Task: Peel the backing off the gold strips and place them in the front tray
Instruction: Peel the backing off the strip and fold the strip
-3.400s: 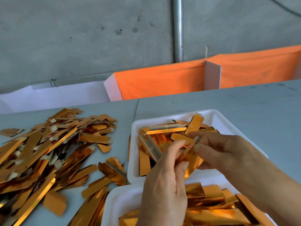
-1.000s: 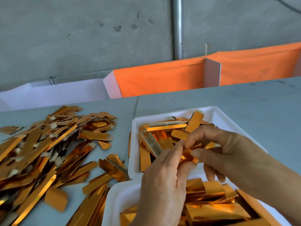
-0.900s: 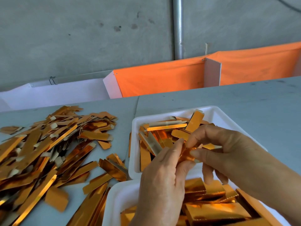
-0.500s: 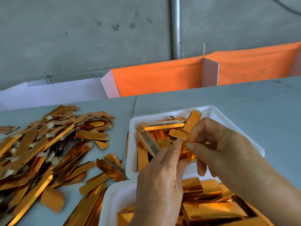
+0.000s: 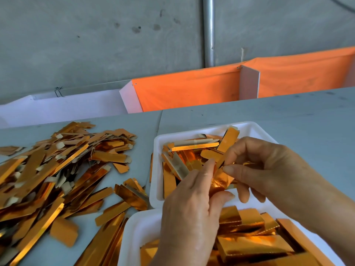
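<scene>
Your left hand (image 5: 189, 214) and right hand (image 5: 269, 169) both pinch one gold strip (image 5: 220, 182) above the two trays, between them. Pull unevenly and I think the foil creases or tears, or it drops short of the front tray (image 5: 134, 233)

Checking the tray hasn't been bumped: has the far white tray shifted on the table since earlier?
No. The far tray keeps its place beside the table seam.

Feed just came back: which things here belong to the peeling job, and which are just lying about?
Job:
- gold strip, pinched by left hand and right hand
- far tray
- near tray
- loose strip pile

Lying about:
- orange cloth
- metal pipe
</scene>
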Demonstrator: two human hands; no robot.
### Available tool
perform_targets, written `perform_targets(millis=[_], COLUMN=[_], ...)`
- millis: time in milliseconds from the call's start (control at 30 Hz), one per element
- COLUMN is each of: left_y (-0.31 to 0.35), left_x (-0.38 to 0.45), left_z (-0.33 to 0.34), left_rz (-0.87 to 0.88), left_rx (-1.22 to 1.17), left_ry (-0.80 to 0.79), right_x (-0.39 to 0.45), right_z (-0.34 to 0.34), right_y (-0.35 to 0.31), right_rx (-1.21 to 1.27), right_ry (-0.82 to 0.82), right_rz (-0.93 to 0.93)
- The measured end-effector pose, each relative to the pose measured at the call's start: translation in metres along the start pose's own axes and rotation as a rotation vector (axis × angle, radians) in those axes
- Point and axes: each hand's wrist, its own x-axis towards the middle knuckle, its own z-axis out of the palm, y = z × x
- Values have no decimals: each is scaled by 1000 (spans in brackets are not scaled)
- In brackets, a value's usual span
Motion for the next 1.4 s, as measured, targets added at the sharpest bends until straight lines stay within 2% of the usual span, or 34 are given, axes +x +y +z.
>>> perform_targets(millis=[133, 333, 500, 600, 767, 1100, 1233, 1400], left_y=[7, 8, 4, 4, 2, 2, 4, 4], left_x=[3, 4, 3, 3, 2, 1, 2, 2], left_z=[-2, -3, -3, -2, -1, 0, -1, -2], left_rz=[4, 18, 36, 51, 88, 139, 115, 122], left_rx=[192, 238, 277, 308, 295, 240, 219, 202], left_ry=[-18, 49, 42, 49, 59, 33, -10, -13], right_x=[0, -4, -1, 0, 1, 0, 0, 1], right_z=[0, -2, -6, -7, -9, -9, -12, -8], right_y=[4, 7, 10, 12, 14, 10, 12, 13], right_rx=[9, -164, -266, -278, -283, -450, -391, -494], right_ry=[42, 11, -32, -72, -84, -55, -33, 10], right_rz=[-5, -119, -286, -309, -324, -385, -376, -406])
